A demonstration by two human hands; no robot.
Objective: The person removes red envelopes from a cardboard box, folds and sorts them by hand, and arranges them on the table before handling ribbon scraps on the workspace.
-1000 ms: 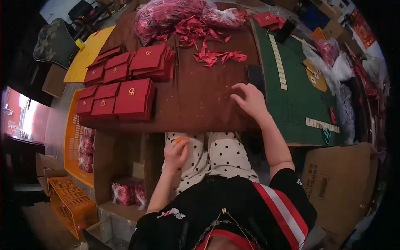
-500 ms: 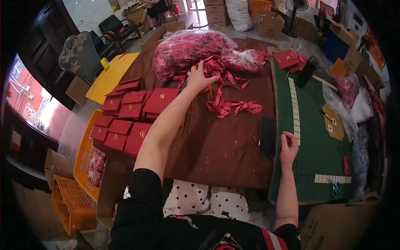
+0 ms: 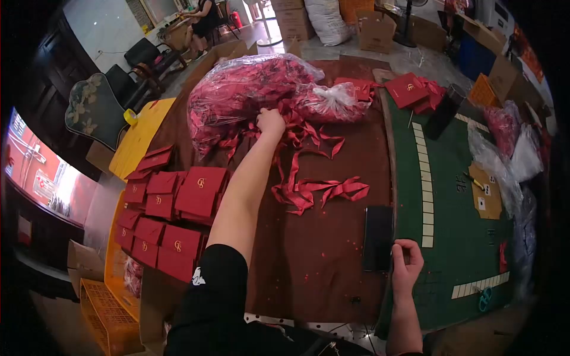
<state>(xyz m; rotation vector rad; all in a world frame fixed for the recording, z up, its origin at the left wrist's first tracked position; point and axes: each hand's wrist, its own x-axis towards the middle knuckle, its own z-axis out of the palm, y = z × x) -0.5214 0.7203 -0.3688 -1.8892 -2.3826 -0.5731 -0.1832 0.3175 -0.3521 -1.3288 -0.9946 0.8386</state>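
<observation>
My left hand (image 3: 272,123) reaches far forward to the tangled red ribbons (image 3: 297,133) at the front of a large clear plastic bag (image 3: 243,89) packed with red material. Its fingers are curled in among the ribbons, with the tips hidden. Loose looped ribbon (image 3: 295,196) trails towards me on the brown cloth (image 3: 297,255). My right hand (image 3: 407,261) rests at the left edge of the green mat (image 3: 409,202), its fingers curled in and nothing visible in them. Just left of it lies a black phone (image 3: 378,237).
Red gift bags with gold lettering (image 3: 178,243) lie in rows on the left. On the right are a red box (image 3: 407,90), a dark cylinder (image 3: 445,113), cream tile strips (image 3: 424,184) and teal scissors (image 3: 485,299). Orange crates (image 3: 107,314) stand lower left. Another person (image 3: 202,24) sits far back.
My left hand has gone from spread fingers above the ribbons to curled fingers among them. My right hand stays beside the phone. The whole view has shifted, and the table appears lower and closer.
</observation>
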